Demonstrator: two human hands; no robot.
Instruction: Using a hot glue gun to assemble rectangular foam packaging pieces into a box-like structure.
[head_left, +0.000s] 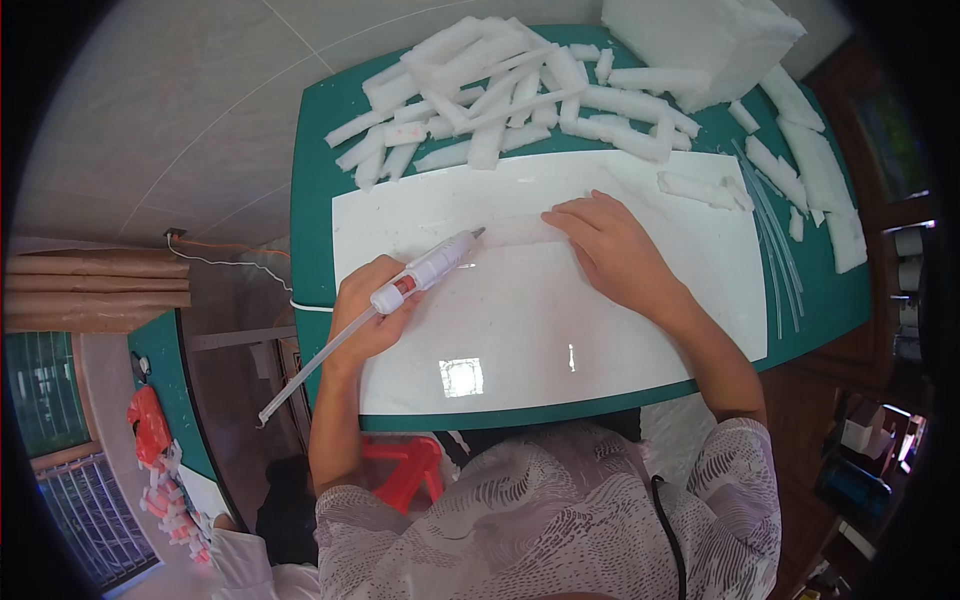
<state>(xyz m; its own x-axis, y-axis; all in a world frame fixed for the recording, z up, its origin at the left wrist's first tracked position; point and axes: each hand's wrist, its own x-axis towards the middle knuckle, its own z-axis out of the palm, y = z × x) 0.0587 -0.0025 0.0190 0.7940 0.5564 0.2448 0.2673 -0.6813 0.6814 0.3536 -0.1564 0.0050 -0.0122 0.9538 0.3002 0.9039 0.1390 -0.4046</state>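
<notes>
My left hand (366,305) is closed around a white hot glue gun (428,271), its nozzle pointing up and to the right. A long translucent glue stick (318,364) sticks out of the gun's back end. Just beyond the nozzle, a thin white foam strip (522,230) lies flat on a glossy white board (540,340) and hardly stands out from it. On the strip's right end rests my right hand (618,245), fingers together and bent over it. The thumb side is partly hidden. The nozzle is close to the strip's left end; whether they touch I cannot tell.
Behind the board, white foam strips and frames (490,90) are heaped on the green table (325,105). A big white foam block (705,50) stands at the back right. Clear glue sticks (775,250) and foam pieces lie along the right. A red stool (405,470) is below the table.
</notes>
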